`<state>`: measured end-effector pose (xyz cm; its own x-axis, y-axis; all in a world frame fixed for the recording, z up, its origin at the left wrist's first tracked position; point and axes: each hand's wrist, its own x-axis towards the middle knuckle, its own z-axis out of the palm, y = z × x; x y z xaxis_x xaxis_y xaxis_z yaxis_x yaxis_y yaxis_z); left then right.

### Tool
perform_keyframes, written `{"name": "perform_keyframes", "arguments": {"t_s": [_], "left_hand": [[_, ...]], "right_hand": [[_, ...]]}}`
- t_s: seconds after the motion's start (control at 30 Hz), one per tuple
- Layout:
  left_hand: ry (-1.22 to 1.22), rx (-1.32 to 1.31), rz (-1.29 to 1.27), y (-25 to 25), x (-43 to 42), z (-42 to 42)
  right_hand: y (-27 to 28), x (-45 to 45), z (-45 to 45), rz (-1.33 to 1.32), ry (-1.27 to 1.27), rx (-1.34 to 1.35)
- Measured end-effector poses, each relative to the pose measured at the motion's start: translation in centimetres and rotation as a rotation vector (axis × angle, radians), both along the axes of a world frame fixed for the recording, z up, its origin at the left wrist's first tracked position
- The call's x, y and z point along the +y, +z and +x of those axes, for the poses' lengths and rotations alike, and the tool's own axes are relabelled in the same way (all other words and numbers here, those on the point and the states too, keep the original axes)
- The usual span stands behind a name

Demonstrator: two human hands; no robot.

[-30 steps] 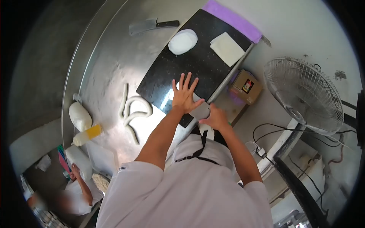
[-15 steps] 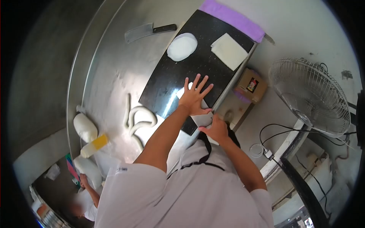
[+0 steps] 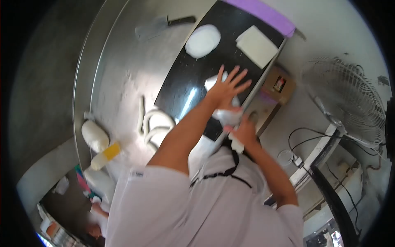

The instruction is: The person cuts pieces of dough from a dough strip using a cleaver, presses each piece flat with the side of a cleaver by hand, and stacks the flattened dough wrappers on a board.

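Observation:
My left hand (image 3: pixel 227 91) lies with its fingers spread over a broad metal blade (image 3: pixel 227 117) on the black board (image 3: pixel 175 88). A small white piece (image 3: pixel 210 82) shows beside its fingers, partly covered. My right hand (image 3: pixel 245 132) is closed at the near end of the blade; the handle is hidden inside it, and motion blurs both. Farther up the board are a round white dough mound (image 3: pixel 203 41) and a stack of pale square sheets (image 3: pixel 257 46). Long dough ropes (image 3: pixel 158 118) curl on the steel table, left of the board.
A cleaver (image 3: pixel 181 21) lies on the steel table (image 3: pixel 119 78), near a purple cloth (image 3: pixel 263 14). Bags and a yellow-and-white bottle (image 3: pixel 105 156) stand left. At right are a carton (image 3: pixel 278 85), a fan (image 3: pixel 345 99) and cables. Another person (image 3: pixel 98 214) is at lower left.
The view has shifted, so the board sits farther right and higher. My left hand stays spread over the blade, more of the white piece showing beside it. My right hand remains at the blade's near end.

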<state>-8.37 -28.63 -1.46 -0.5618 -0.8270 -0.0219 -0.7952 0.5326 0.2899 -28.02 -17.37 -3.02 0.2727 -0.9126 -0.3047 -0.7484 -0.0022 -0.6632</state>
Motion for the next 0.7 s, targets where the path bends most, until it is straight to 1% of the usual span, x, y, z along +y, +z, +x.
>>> {"name": "perform_keyframes", "arguments": {"t_s": [0.07, 0.13, 0.17, 0.2, 0.23, 0.27, 0.3, 0.33, 0.37, 0.4, 0.43, 0.47, 0.5, 0.53, 0.57, 0.6, 0.63, 0.67, 0.7], "left_hand": [[0.056, -0.017, -0.088, 0.8, -2.4, -0.4], [0.053, -0.064, -0.148, 0.7, -5.4, -0.6], [0.055, -0.051, -0.144, 1.1, -5.9, -0.5], [0.020, -0.083, -0.121, 0.9, -5.5, -0.5], [-0.034, -0.062, -0.077, 0.8, -4.1, -0.1], [-0.079, -0.042, -0.019, 0.4, -0.9, 0.0], [-0.123, -0.004, 0.041, -0.4, 1.9, 0.1], [-0.167, -0.013, 0.113, 0.1, 2.6, -0.7], [-0.155, -0.011, 0.074, -0.1, 1.1, -0.9], [-0.122, 0.004, 0.063, 0.0, 1.5, -1.7], [-0.058, -0.013, 0.053, 0.5, 1.5, -2.1], [-0.005, -0.037, 0.011, 0.8, -0.2, -2.2], [0.083, -0.077, -0.034, 1.1, -1.2, -2.2], [0.154, -0.047, -0.044, 0.8, -2.2, -1.7], [0.196, -0.056, -0.057, 1.0, -3.1, -1.0], [0.236, -0.068, -0.081, 1.5, -3.6, -0.5], [0.218, -0.080, -0.070, 1.9, -3.5, -0.1], [0.154, -0.069, -0.040, 1.3, -2.5, 0.4], [0.104, -0.033, -0.002, 0.6, -0.8, 0.3]], "right_hand": [[2.4, -4.4, -0.5, 0.093, 0.074, 0.109], [3.7, -8.6, 0.5, 0.106, 0.035, 0.080], [4.0, -8.1, 0.1, 0.150, 0.013, 0.062], [3.1, -6.1, -0.3, 0.157, 0.009, 0.064], [1.3, -3.6, -0.3, 0.040, 0.041, 0.026], [0.3, -0.9, -0.3, -0.063, 0.082, -0.015], [0.7, 1.7, -0.5, -0.036, 0.037, -0.112], [1.0, 3.0, -0.5, -0.027, -0.019, -0.206], [0.9, 2.8, -1.1, -0.099, -0.001, -0.101], [1.8, 1.6, -1.9, -0.080, 0.009, -0.092], [3.7, -0.4, -2.4, 0.048, 0.070, 0.048], [3.9, -3.3, -2.6, 0.144, 0.121, 0.184], [2.3, -5.8, -3.3, 0.019, 0.164, 0.021], [1.1, -6.9, -4.2, -0.086, 0.210, -0.139], [1.8, -7.6, -3.5, -0.068, 0.208, -0.135], [3.6, -9.2, -2.2, 0.062, 0.235, -0.015], [4.7, -10.4, -1.3, 0.178, 0.259, 0.099], [4.1, -8.8, -1.4, 0.167, 0.248, 0.094], [2.9, -5.0, -2.0, 0.034, 0.256, 0.068]]}}
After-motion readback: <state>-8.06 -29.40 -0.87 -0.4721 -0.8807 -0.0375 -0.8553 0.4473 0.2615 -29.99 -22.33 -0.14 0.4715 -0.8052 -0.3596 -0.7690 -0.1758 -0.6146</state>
